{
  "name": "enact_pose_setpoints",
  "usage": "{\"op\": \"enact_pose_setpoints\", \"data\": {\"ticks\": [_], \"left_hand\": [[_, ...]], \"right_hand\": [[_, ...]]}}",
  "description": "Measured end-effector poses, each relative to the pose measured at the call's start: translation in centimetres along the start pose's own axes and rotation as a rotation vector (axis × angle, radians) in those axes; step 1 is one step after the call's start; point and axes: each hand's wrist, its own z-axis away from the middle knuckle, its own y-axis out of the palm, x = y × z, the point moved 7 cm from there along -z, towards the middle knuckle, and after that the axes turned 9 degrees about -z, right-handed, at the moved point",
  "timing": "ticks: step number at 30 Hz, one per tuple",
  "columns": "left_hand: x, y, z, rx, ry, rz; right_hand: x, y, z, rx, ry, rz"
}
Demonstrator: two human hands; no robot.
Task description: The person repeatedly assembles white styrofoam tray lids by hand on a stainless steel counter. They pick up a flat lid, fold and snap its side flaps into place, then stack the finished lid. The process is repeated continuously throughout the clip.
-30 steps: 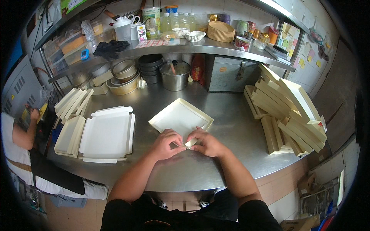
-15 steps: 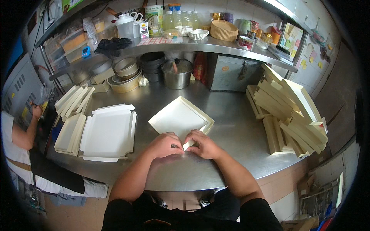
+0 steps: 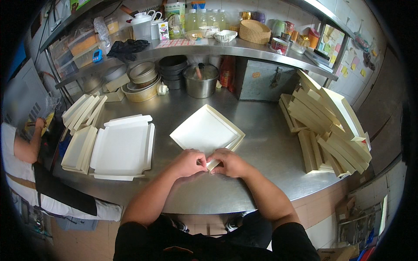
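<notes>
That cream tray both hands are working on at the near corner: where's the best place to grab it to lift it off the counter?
Probably the cream tray's right-hand raised rim, coming in from the right. The tray lies flat and turned like a diamond, so its rims are the only raised parts. The left hand and right hand crowd the near corner, and the right side faces bare steel counter.

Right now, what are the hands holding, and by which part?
Both the left hand and the right hand pinch the near corner of the cream cardboard box tray, which rests on the steel table.
</notes>
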Motion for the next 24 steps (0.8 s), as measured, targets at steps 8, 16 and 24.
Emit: {"op": "enact_pose_setpoints", "data": {"ticks": [8, 16, 24], "left_hand": [[-0.5, -0.8, -0.2, 0.043, -0.109, 0.084], [-0.7, -0.5, -0.1, 0.058, 0.064, -0.011], [-3.0, -0.6, 0.0, -0.09, 0.272, -0.332]], "right_hand": [[0.3, -0.2, -0.1, 0.011, -0.144, -0.09], [0.7, -0.1, 0.0, 0.04, -0.169, 0.017], [-1.7, -0.3, 0.3, -0.063, -0.051, 0.048]]}}
